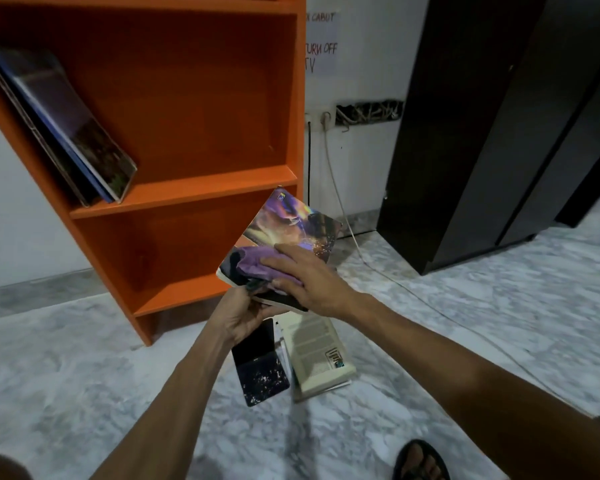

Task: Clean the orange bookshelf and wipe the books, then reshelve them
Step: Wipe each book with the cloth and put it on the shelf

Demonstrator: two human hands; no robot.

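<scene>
Head view: the wiping step is in hand. At centre frame the left hand (pixel 243 317) grips the lower edge of a book (pixel 291 223) from below, while the right hand (pixel 305 278) lies flat, pressing a purple cloth (pixel 257 265) on its cover. Next likely comes reshelving it on the orange bookshelf (pixel 187 192). Counted: roughly three books (pixel 70 126) lean at upper left, two books (pixel 291 358) lie on the floor at lower centre (possibly more beneath).

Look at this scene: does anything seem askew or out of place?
Yes. The books on the shelf lean steeply instead of standing upright, and two books lie on the floor beside the orange bookshelf, not yet reshelved.
</scene>
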